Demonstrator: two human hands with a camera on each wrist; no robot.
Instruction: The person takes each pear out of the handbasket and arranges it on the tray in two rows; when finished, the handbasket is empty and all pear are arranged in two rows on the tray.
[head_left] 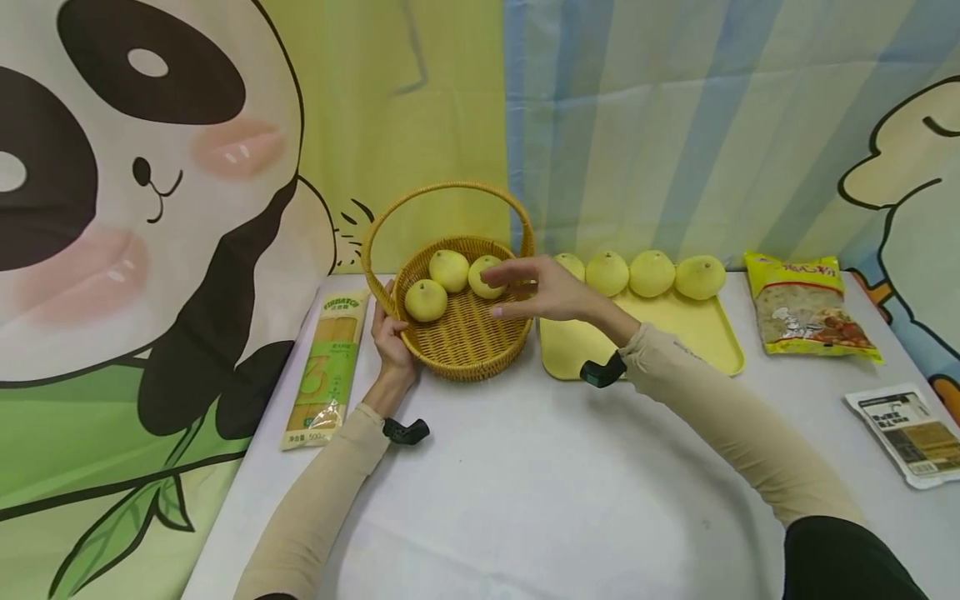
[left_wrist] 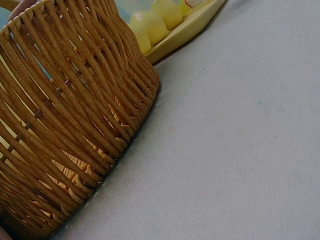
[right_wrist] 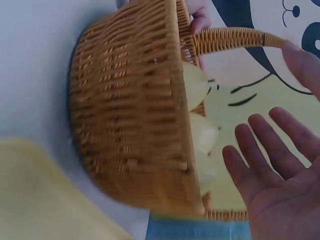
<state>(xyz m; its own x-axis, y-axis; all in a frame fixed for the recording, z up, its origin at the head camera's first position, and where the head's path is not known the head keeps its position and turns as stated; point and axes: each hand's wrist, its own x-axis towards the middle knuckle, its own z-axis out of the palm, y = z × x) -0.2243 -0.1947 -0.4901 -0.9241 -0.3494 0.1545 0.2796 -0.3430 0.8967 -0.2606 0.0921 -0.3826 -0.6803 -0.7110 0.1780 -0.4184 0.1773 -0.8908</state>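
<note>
Basket of woven yellow-brown wicker stands on the white-covered desk, its tall handle arching overhead. Three pale yellow fruits lie inside: one at the left, two side by side farther back, leaving the front and right of the woven bottom bare. To the right sits a shallow yellow tray, with four more fruits in a row along its back edge; the leftmost is partly hidden behind the right grip.

The left grip is clamped on the basket's left rim beside the foot of the handle, with the left-hand fruit just inside the wall from it. The right grip is spread, thumb and fingers apart, over the basket's right rim. Its fingertips point toward the rear fruits, and the right wrist view shows a gap between them.

Left of the basket lies a noodle pack; a yellow bag and a flat pouch lie right of the tray.
</note>
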